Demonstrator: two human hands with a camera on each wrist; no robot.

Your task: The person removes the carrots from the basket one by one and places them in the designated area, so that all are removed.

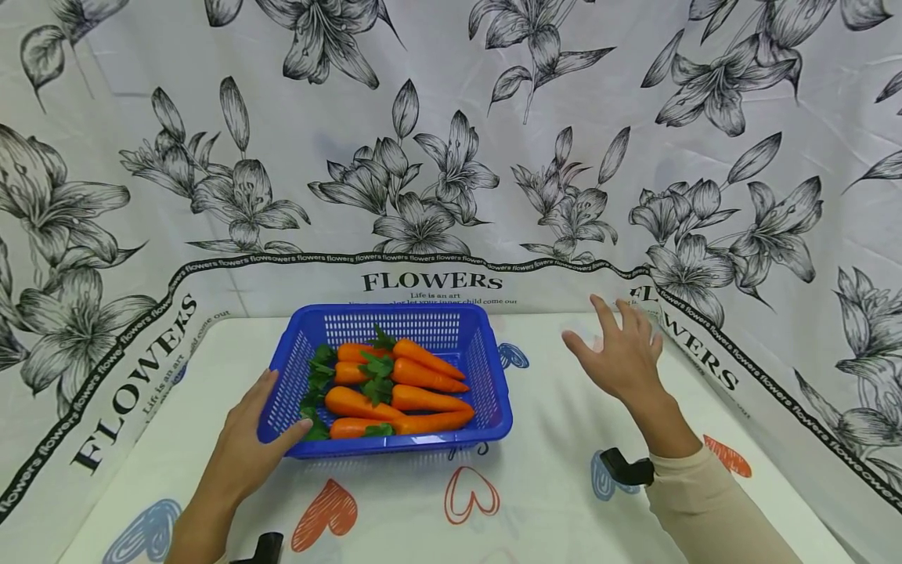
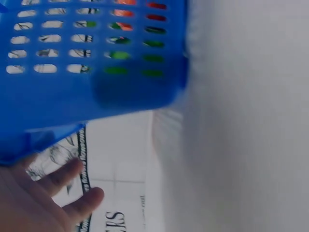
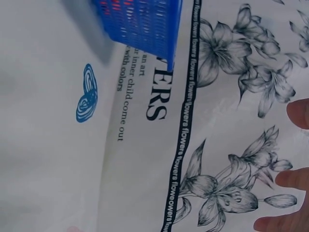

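Note:
A blue plastic basket (image 1: 499,392) with slotted walls stands left of the middle of the white table. Inside lie several orange carrots (image 1: 430,376) with green leafy tops, most tips pointing right. My left hand (image 1: 243,439) is at the basket's left side, its thumb overlapping the near left corner of the rim. In the left wrist view, the fingers (image 2: 84,205) of that hand are spread, close beside the basket's wall (image 2: 53,96). Off to the right of the basket, my right hand (image 1: 620,352) hovers with fingers apart and nothing in them.
White cloth printed with hearts covers the table (image 1: 535,501). A floral curtain (image 1: 451,180) rises behind it and along both sides, with a black lettered band (image 1: 338,258) near the bottom. Each wrist carries a small black device, such as the right one (image 1: 627,468).

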